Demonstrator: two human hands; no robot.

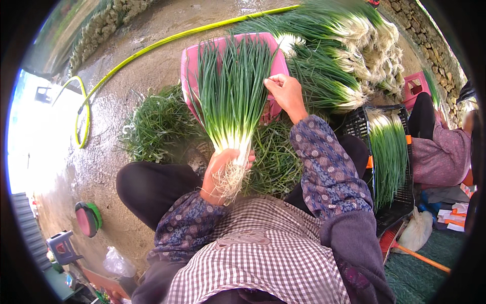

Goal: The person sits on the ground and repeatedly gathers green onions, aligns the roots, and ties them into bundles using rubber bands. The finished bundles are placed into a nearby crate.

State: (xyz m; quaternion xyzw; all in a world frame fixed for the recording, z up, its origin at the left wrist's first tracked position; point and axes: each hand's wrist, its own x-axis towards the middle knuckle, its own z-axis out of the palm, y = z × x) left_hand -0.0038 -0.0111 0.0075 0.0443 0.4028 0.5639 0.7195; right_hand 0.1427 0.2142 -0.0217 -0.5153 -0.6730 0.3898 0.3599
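My left hand (217, 174) is closed round the white stems of a bunch of green onions (236, 91), just above the pale, stringy roots. The green tops fan out away from me over a pink plastic stool or crate (190, 72), which they partly cover. At the right edge of the leaves is my right hand (286, 93), thumb and forefinger together beside the outer leaf tips. Whether a leaf is pinched between those fingers is too small to tell. Loose trimmed leaves (161, 123) lie heaped on the ground around the pink plastic and between my knees.
More green onion bundles (341, 60) are piled at the upper right. A black crate (393, 212) by my right knee holds a bundle. Another person's sleeve (440, 155) shows beyond it. A yellow hose (152, 47) crosses the wet concrete. A broom (417, 256) lies lower right.
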